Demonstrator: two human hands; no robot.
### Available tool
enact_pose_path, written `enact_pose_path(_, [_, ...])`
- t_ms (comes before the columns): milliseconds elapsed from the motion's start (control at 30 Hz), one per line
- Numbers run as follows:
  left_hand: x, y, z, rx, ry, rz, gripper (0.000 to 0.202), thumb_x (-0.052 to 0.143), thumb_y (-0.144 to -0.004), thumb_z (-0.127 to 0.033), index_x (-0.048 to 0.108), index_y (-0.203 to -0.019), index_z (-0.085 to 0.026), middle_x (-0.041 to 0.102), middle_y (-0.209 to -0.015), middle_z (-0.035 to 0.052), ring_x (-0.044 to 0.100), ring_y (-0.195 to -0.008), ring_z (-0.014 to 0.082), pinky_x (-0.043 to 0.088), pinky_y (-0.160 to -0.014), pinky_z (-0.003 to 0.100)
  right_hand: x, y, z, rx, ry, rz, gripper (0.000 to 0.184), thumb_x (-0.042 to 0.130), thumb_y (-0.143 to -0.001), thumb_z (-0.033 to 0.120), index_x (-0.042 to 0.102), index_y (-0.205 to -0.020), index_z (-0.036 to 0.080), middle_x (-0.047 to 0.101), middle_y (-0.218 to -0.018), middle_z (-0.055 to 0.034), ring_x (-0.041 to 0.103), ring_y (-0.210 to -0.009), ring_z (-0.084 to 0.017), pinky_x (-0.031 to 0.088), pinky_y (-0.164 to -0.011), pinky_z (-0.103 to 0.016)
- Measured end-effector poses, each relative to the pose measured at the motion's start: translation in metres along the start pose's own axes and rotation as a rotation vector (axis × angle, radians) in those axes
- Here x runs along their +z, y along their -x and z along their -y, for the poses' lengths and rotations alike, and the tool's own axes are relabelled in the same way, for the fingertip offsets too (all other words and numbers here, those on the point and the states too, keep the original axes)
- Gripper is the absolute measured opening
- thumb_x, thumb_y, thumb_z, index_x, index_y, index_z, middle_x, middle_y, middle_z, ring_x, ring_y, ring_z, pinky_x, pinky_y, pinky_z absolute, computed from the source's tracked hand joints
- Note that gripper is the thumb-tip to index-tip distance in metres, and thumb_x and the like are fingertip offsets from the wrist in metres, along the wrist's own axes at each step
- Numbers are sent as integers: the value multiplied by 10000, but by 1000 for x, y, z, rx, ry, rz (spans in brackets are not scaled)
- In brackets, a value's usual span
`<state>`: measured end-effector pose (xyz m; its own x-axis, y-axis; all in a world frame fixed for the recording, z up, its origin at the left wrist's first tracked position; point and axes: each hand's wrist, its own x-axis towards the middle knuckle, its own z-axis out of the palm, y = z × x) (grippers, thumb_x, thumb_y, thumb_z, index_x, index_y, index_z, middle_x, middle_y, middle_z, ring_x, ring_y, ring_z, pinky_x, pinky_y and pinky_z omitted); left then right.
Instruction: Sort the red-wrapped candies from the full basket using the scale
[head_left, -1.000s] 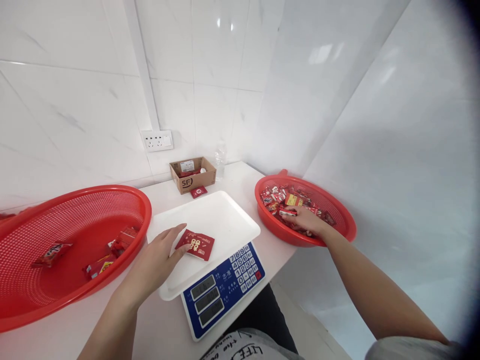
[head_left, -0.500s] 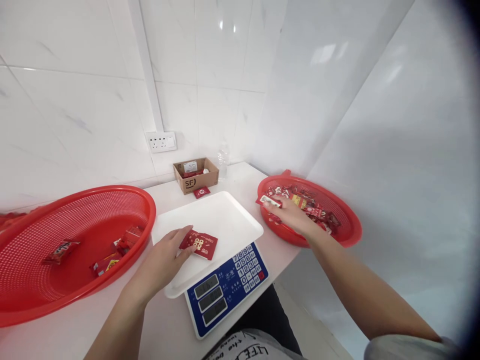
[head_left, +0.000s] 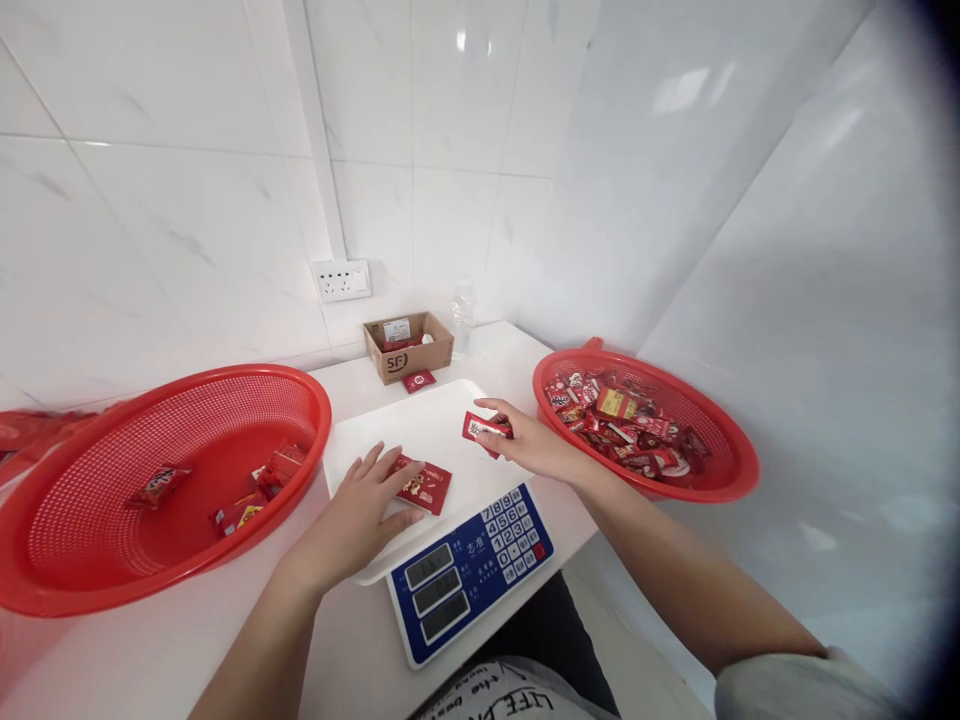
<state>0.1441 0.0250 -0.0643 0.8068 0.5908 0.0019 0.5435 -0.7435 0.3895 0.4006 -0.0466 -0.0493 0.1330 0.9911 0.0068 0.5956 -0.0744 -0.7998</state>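
Note:
My right hand (head_left: 521,438) pinches a small red-and-white wrapped snack (head_left: 484,430) above the right part of the scale's white tray (head_left: 442,420). On that tray lies a flat red packet with gold print (head_left: 429,488). My left hand (head_left: 371,510) is spread beside the packet, its fingers apart and partly over the packet's left edge; whether they touch it I cannot tell. In front of the tray is the scale's blue panel (head_left: 472,575) with its number keys and displays.
A red mesh basket (head_left: 742,460) heaped with wrapped snacks stands at the right. Another red basket (head_left: 247,385) at the left holds several packets. Behind the scale are a cardboard box (head_left: 416,360), a red packet (head_left: 418,380) and a clear bottle (head_left: 463,315). A socket (head_left: 343,280) is on the wall.
My right hand has moved left from the right basket to above the tray, carrying the wrapped snack. My left hand has opened and lifted off the red packet. The view has shifted slightly.

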Motion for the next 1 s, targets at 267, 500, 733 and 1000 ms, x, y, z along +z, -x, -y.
enact_pose_path(267, [1, 0, 2, 48, 74, -52, 349, 447, -870, -213, 625, -1153, -314, 433, -1421, 42, 305, -1349, 286, 338, -1044, 493, 10, -10, -10, -102, 47, -9, 592, 552, -856, 386, 333, -1375, 205, 610, -986, -54, 609, -850, -172, 462, -843, -380])
enact_pose_path(500, [-7, 2, -4, 74, 127, -47, 393, 362, -863, -156, 702, -988, -311, 503, -1362, 27, 441, -1266, 269, 387, -1014, 453, 17, 0, 0, -233, 95, -1, 630, 568, -826, 289, 313, -1399, 224, 419, -1395, -110, 422, -1261, -215, 357, -1034, -419])
enact_pose_path(733, [-10, 1, -2, -8, 124, -144, 325, 321, -903, -226, 646, -894, -237, 441, -1408, 51, 490, -1219, 257, 431, -970, 398, -23, 25, -15, -145, 318, -148, 478, 481, -865, 336, 432, -1326, 219, 431, -1401, -73, 382, -1296, -229, 265, -1101, -448])
enact_pose_path(1000, [-19, 4, 3, -101, 194, -450, 244, 401, -909, -358, 593, -1011, -248, 508, -1340, 36, 558, -1126, 249, 494, -891, 381, -102, 55, -79, 460, 419, 10, 319, 486, -820, 275, 682, -1045, 160, 650, -1144, -120, 595, -1066, -304, 449, -932, -382])
